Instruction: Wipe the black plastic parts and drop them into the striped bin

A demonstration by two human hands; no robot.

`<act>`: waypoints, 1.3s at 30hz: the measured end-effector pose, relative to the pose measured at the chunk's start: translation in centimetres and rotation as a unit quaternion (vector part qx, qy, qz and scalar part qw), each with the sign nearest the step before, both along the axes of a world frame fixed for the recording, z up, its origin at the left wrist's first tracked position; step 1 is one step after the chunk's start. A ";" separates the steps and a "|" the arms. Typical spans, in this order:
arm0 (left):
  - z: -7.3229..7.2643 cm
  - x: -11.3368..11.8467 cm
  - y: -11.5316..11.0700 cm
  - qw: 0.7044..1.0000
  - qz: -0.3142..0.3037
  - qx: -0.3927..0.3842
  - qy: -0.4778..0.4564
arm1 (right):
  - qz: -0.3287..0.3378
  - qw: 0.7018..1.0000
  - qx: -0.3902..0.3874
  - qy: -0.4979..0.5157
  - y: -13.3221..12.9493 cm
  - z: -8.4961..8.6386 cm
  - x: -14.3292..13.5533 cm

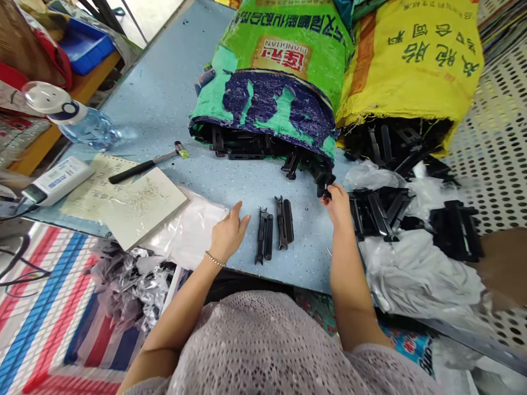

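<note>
Two pairs of black plastic parts, a left pair [264, 236] and a right pair [284, 222], lie upright in the view on the blue table [164, 93]. My left hand [229, 233], with a beaded bracelet at its wrist, hovers left of them, thumb and forefinger apart, holding nothing. My right hand [337, 204] grips a black part [324, 184] at the mouth of the green sack [288, 93]. More black parts [242, 147] spill from that sack's opening.
A yellow sack [415, 66] of black parts stands at the right, above plastic bags and further black parts [379, 214]. At the left are a screwdriver-like tool [144, 164], a white pad [146, 208], a white device [60, 178] and a water bottle [86, 126].
</note>
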State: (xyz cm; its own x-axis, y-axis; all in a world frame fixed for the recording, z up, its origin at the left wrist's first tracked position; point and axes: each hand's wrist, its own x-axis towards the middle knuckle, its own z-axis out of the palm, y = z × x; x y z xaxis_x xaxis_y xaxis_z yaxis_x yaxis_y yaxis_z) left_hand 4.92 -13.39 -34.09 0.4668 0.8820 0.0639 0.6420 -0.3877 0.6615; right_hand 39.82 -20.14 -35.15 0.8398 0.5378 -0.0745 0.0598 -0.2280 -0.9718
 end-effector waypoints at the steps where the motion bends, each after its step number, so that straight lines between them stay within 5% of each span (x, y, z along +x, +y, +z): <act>1: 0.1 0.1 0.1 0.999 -0.011 -0.005 -0.048 | -0.019 1.000 0.007 -0.001 -0.6 -0.2 0.0; 5: 0.5 0.7 -0.1 0.980 -0.065 -0.043 -0.184 | -0.082 0.995 0.031 -0.038 -1.9 0.2 -1.2; 8: 1.2 1.3 -0.7 0.961 -0.092 -0.111 -0.235 | -0.063 0.992 0.095 -0.050 -2.4 1.2 -4.8; 12: 2.4 2.8 -1.3 0.875 -0.099 -0.250 -0.403 | 0.128 0.975 0.069 -0.166 -3.5 2.8 -13.4; 14: 2.9 3.0 -1.2 0.831 -0.051 -0.286 -0.474 | 0.238 0.922 0.046 -0.302 -4.1 3.6 -17.3; 17: 3.8 2.0 -1.1 0.813 0.032 -0.331 -0.477 | 0.427 0.815 0.088 -0.382 -4.1 4.8 -19.9; 20: 4.4 0.2 -1.5 0.817 0.041 -0.381 -0.431 | 0.431 0.810 0.116 -0.381 -1.8 5.5 -19.4; 23: 4.2 -0.5 -2.2 0.825 0.029 -0.391 -0.406 | 0.349 0.823 0.039 -0.448 2.0 5.8 -18.5; 26: 3.6 -0.3 -2.0 0.848 0.056 -0.342 -0.401 | 0.385 0.821 -0.049 -0.418 4.3 6.0 -18.5; 29: 3.2 -0.2 -0.9 0.867 0.095 -0.277 -0.403 | 0.445 0.816 -0.063 -0.363 3.2 5.8 -19.4; 33: 3.2 -0.8 0.5 0.868 0.104 -0.279 -0.397 | 0.504 0.731 -0.010 -0.460 -1.0 4.3 -21.1; 35: 2.8 -1.0 0.8 0.886 0.091 -0.251 -0.380 | 0.519 0.716 -0.011 -0.467 -2.4 3.5 -21.2; 37: 1.7 -1.0 0.7 0.924 0.087 -0.192 -0.320 | 0.513 0.735 -0.027 -0.442 -2.3 3.3 -20.1; 39: 0.3 -0.7 0.2 0.967 0.076 -0.136 -0.202 | 0.424 0.798 -0.074 -0.422 -0.8 3.6 -17.6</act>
State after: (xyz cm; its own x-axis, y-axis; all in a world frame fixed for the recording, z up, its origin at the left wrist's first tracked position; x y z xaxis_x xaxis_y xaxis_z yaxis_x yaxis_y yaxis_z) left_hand 4.17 -13.23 -33.83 0.3159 0.9483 -0.0305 0.3461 -0.0852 0.9343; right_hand 22.24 -20.93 -31.57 -0.0368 0.9769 0.2107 0.8724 0.1342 -0.4699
